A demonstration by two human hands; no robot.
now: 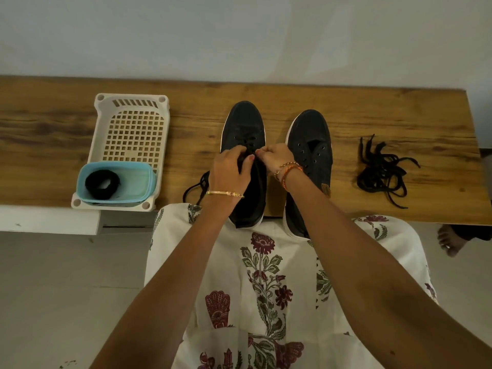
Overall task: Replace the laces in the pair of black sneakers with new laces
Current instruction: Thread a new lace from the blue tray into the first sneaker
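Currently both hands, left hand (231, 166) and right hand (272, 157), are pinching the limp, light lace (195, 185) over the left sneaker (245, 123) mid-bench (399, 107); best gripping near its stiff tip.

Two black sneakers side by side on wooden shelf, toes far; left sneaker (246, 134) partly laced, black lace (198, 186) trailing off its near-left side; right sneaker (311, 145) unlaced, eyelets bare; loose pile of black laces (382, 171) right of it; coiled black lace (102, 183) in blue tub, far left.
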